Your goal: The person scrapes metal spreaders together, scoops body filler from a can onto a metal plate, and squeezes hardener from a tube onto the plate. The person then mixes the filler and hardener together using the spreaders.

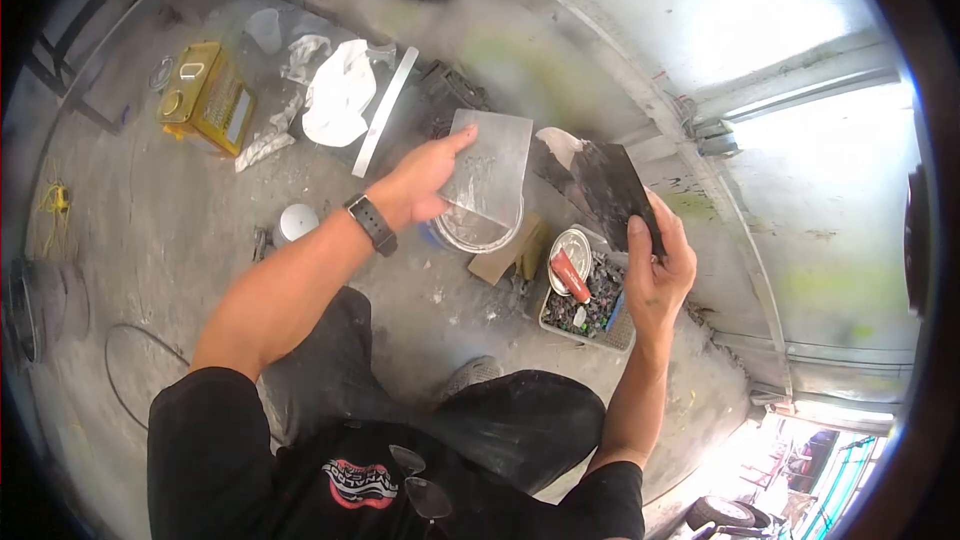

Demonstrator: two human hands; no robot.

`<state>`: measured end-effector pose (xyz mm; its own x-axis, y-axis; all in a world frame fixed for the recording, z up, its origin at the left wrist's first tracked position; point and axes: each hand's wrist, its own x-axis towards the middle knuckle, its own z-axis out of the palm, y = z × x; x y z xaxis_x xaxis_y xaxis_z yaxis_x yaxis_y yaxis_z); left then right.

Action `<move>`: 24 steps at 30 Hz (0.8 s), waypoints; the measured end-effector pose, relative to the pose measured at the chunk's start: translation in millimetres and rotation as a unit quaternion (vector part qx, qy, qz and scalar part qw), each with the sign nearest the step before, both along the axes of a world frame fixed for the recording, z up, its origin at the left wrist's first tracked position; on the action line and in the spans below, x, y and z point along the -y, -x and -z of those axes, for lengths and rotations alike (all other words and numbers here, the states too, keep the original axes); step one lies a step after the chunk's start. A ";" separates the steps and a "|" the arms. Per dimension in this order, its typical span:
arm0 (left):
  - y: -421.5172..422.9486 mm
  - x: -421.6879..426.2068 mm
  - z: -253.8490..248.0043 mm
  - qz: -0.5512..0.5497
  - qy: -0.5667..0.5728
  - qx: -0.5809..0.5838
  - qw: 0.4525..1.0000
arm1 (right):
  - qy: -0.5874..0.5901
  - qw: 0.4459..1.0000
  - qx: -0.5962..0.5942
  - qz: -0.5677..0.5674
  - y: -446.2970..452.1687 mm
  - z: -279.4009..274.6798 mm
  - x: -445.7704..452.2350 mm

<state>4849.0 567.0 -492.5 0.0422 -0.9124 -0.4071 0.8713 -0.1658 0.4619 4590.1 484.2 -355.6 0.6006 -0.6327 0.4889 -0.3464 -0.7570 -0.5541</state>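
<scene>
My left hand (428,178) grips the left edge of a translucent flat plate (490,160), thumb on its face. Under the plate shows the rim of an open round tub (478,242). Held up in my right hand (660,265) is a black flat spreader (605,185), pinched at its lower right end. A dab of pale pinkish paste (560,147) sits on the spreader's far left corner, with a grey smear across its face. Plate and spreader are close together but apart. The fingers behind each are partly hidden.
A plastic basket (612,338) of dark scraps holds a round lid and a red tube (570,275). A yellow metal can (208,98), white cloth (340,95), white strip (385,112) and small white can (296,223) stand on the floor. A pale panel wall curves along the right.
</scene>
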 end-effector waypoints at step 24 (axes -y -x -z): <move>31.6 -17.6 -30.4 -0.047 0.086 0.014 0.995 | 0.151 0.979 -0.126 -0.059 -49.0 66.5 -2.2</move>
